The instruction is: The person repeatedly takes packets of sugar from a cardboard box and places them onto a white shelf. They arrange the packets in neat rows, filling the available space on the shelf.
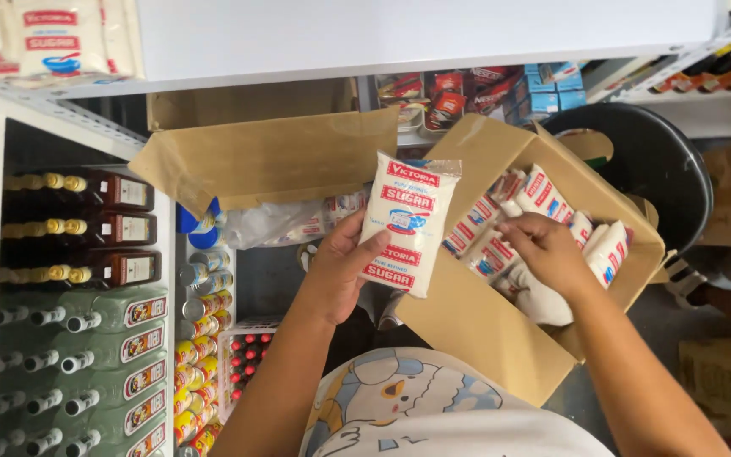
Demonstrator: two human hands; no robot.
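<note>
My left hand point(342, 267) holds up a white plastic bag of sugar with red labels point(406, 222), gripped at its lower left edge. My right hand point(547, 251) reaches into an open cardboard box point(475, 326) resting against my lap and touches several more white sugar bags point(528, 199) packed inside it. The held bag hangs over the box's left flap.
A second open cardboard box point(264, 156) sits behind on the shelf. On the left, shelves hold dark bottles point(86, 228), green bottles point(86, 355), cans point(200, 338) and small red-capped bottles point(247, 360). More sugar bags point(61, 34) lie top left. A black stool point(653, 169) stands right.
</note>
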